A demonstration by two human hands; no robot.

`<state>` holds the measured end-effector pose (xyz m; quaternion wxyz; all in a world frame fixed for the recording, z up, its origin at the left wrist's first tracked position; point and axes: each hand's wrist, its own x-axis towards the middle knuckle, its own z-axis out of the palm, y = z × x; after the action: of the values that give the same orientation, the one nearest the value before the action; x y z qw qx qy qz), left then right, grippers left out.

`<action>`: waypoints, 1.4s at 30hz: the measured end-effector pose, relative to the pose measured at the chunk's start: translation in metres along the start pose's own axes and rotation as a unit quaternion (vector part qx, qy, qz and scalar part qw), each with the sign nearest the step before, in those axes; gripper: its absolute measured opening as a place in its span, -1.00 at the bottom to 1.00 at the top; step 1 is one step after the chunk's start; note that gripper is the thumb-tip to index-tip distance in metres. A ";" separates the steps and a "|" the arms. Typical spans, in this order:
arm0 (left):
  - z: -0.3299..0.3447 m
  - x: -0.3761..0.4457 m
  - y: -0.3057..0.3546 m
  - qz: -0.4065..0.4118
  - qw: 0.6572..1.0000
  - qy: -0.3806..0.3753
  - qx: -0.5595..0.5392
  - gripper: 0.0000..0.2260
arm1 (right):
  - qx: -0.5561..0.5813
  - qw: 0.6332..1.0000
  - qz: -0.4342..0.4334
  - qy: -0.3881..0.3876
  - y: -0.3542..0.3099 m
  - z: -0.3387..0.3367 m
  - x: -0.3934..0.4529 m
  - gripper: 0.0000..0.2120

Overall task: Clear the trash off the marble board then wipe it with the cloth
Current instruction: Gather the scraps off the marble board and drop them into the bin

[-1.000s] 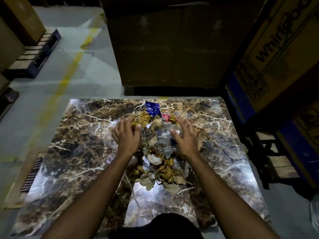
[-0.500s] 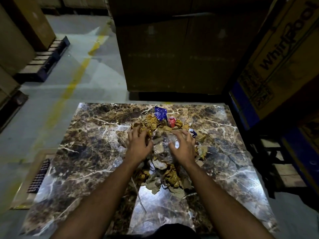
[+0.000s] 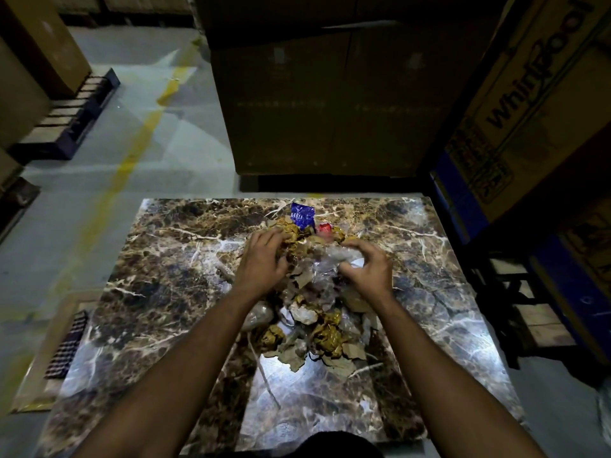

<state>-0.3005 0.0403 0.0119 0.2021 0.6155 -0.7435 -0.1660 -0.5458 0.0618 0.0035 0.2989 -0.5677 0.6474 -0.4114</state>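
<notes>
A brown veined marble board (image 3: 165, 285) lies flat on the grey floor (image 3: 158, 153), a heap of crumpled trash (image 3: 314, 322) piled at its middle, a blue wrapper (image 3: 301, 215) on top.

Warehouse: stacked appliance cartons (image 3: 515, 104), pallets (image 3: 71, 120), yellow-lined concrete floor (image 3: 139, 153).

Glossy veined marble board (image 3: 172, 292), crinkled plastic and paper trash (image 3: 317, 325), checked cloth (image 3: 67, 345)
</notes>
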 end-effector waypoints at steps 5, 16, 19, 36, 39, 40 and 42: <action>0.000 0.011 0.002 0.059 0.969 -0.222 0.094 -0.07 | 0.018 0.998 0.030 0.056 0.008 -0.025 0.010 -0.61; 0.033 -0.003 0.026 0.107 0.941 -0.222 0.231 -0.16 | 0.025 0.987 0.082 0.137 0.050 -0.049 -0.015 -0.62; 0.041 -0.015 0.030 0.141 0.952 -0.186 0.197 -0.23 | 0.035 0.985 0.079 0.151 0.055 -0.053 -0.019 -0.62; 0.072 -0.022 0.048 0.003 0.982 -0.184 0.031 -0.53 | -0.012 0.983 0.114 0.141 0.064 -0.056 -0.030 -0.62; 0.069 -0.026 0.044 0.019 0.993 -0.110 -0.036 -0.63 | -0.008 0.980 0.115 0.165 0.065 -0.060 -0.030 -0.65; 0.067 -0.027 0.044 0.023 0.995 -0.079 -0.062 -0.67 | -0.006 0.978 0.114 0.174 0.063 -0.061 -0.031 -0.66; 0.062 -0.030 0.044 0.018 0.993 -0.025 -0.111 -0.73 | -0.012 0.976 0.112 0.189 0.056 -0.061 -0.033 -0.65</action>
<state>-0.3645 0.0777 -0.0227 0.2538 0.5717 -0.7359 -0.2591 -0.6194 0.1065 -0.0184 0.2083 -0.4073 0.7565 -0.4673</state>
